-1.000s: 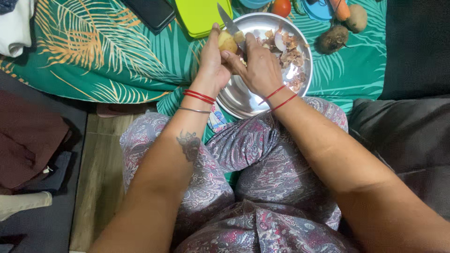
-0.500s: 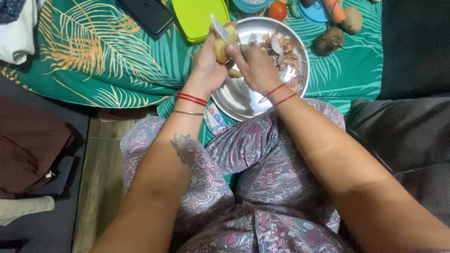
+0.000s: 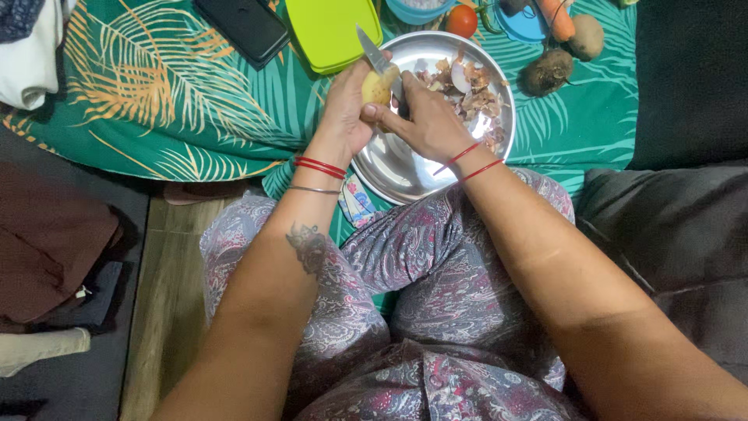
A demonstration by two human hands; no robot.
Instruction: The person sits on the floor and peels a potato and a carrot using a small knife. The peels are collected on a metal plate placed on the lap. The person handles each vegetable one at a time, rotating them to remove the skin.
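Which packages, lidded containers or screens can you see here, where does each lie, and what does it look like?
Phone: dark rectangle with a blank screen, lying on the leaf-print cloth at top left.
Lime-green container: rounded rectangle, beside the phone, above the steel plate.
Small printed packet: below the plate, pale and multicoloured.

Dark phone (image 3: 243, 27), flat rectangular, screen black, laid slantwise near far edge of green leaf-print cloth (image 3: 156, 101). Small printed packet (image 3: 357, 199), pale with blue and red, seen at cloth's near edge, partly hidden.
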